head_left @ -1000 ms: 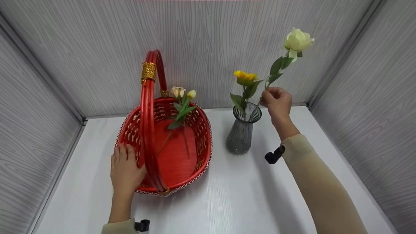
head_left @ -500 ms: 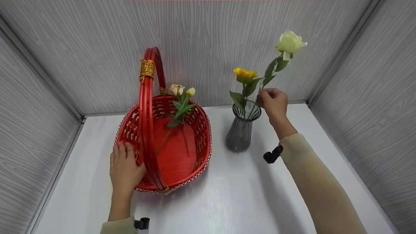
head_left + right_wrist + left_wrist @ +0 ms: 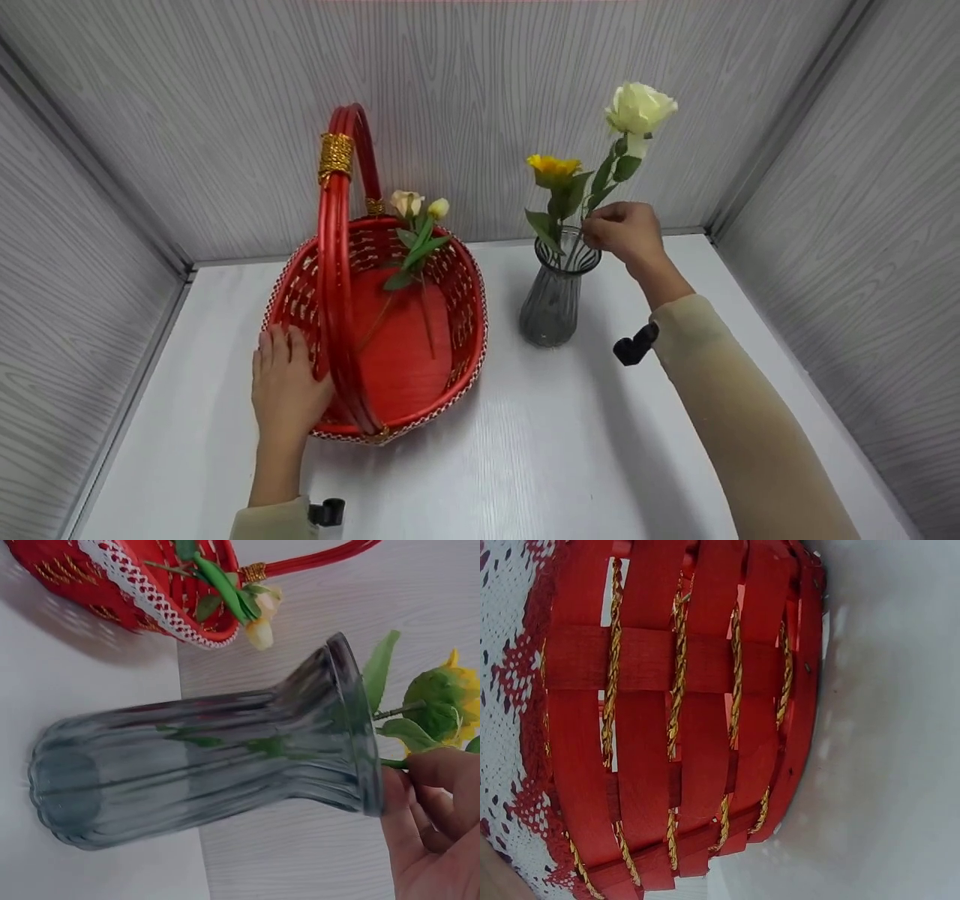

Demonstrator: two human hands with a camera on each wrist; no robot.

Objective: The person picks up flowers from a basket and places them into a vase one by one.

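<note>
My right hand [image 3: 624, 234] pinches the stem of a white rose [image 3: 639, 109] just above the rim of a grey ribbed glass vase [image 3: 551, 311]. The rose leans slightly right, its stem reaching into the vase mouth. A yellow sunflower [image 3: 553, 168] stands in the same vase; in the right wrist view its head [image 3: 439, 701] is beyond the rim. My left hand [image 3: 289, 394] rests on the left rim of a red woven basket [image 3: 480, 300], fingers extended over the edge. The left wrist view shows the basket's slatted side [image 3: 645, 727] and a sliver of hand [image 3: 499, 877].
Inside the basket, a peach rose [image 3: 406, 202] and a pale yellow tulip [image 3: 439, 208] lean on the back right wall. A tall red handle [image 3: 334, 262] arches over it. Grey wood-patterned walls [image 3: 465, 90] enclose the white table [image 3: 495, 480] at the back and sides.
The white rose has swung left and slightly down, standing more upright. My right hand has shifted a little left towards the vase's mouth. The left hand stays on the basket rim.
</note>
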